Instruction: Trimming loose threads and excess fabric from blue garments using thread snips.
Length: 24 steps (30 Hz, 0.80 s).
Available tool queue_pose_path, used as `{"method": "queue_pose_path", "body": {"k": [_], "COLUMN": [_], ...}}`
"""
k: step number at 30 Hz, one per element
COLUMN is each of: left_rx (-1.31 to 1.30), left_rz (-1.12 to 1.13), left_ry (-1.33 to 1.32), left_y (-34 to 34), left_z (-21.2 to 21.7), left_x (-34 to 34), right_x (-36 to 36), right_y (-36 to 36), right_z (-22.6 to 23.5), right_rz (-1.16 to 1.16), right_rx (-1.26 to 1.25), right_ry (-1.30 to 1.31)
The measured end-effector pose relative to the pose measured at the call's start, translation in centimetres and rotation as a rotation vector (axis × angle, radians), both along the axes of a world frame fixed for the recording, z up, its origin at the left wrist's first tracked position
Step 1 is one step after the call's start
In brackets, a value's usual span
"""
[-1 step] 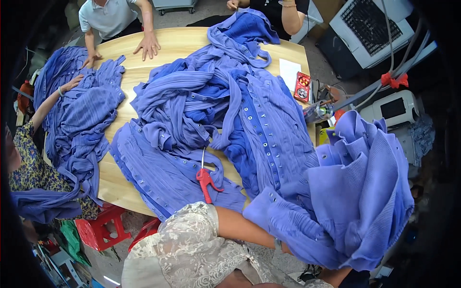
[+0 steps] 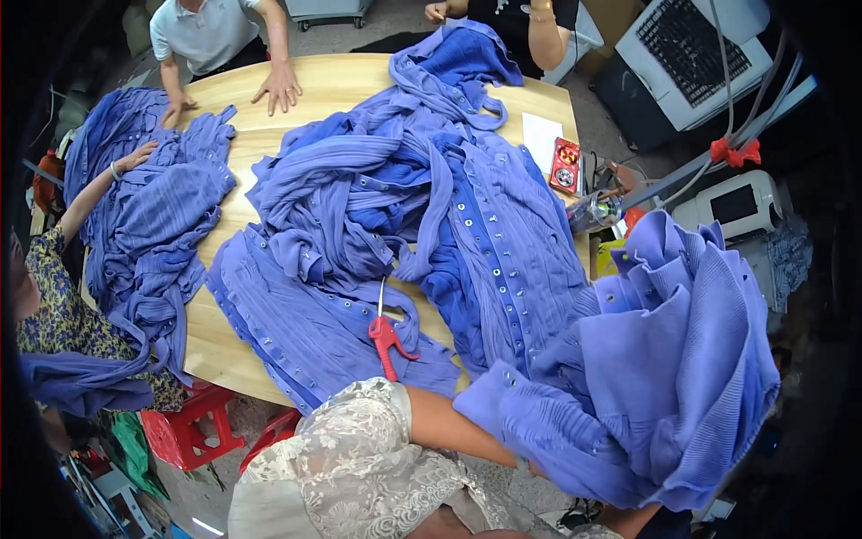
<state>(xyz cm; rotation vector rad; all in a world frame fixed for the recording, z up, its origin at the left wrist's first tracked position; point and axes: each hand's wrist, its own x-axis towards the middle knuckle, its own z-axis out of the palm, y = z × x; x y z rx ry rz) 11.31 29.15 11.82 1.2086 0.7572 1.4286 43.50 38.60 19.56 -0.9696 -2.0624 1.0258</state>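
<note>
My left forearm [image 2: 449,427], coming out of a white lace sleeve [image 2: 350,467], runs right into a big bundle of blue ribbed button-front garments [image 2: 682,359] held up off the table's right side. The left hand sits at the bundle's hem, mostly covered by cloth. My right forearm [image 2: 628,519] rises under the same bundle and its hand is hidden. Red-handled scissors [image 2: 386,337] lie on a flat blue garment [image 2: 305,332] just ahead of my left arm. A tangled heap of blue garments [image 2: 431,207] covers the middle of the wooden table [image 2: 332,85].
A person in a white shirt [image 2: 215,31] presses a hand [image 2: 280,88] on the far table edge. A floral-sleeved arm [image 2: 54,305] at left handles another blue pile [image 2: 153,225]. A small red device [image 2: 564,166], white paper [image 2: 541,135], a white machine [image 2: 745,202] and a red stool [image 2: 189,427] stand around.
</note>
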Motion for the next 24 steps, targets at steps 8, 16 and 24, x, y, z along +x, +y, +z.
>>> {"method": "queue_pose_path", "body": {"k": [8,16,24], "left_rx": [0.246,0.470,0.660], "left_rz": [0.269,0.496,0.684], "left_ry": [0.273,0.497,0.630], "left_y": [0.7,0.1,-0.3], "left_z": [4.6,9.4,13.7], "left_x": [-4.6,-15.4,-37.6], "right_x": [0.4,-7.7,-26.5], "right_y": [6.9,19.9,34.6], "right_z": [0.1,4.5,15.0], "right_rz": [0.160,0.276,0.331], "right_rx": [0.072,0.132,0.170], "right_ry": [0.106,0.153,0.111]}}
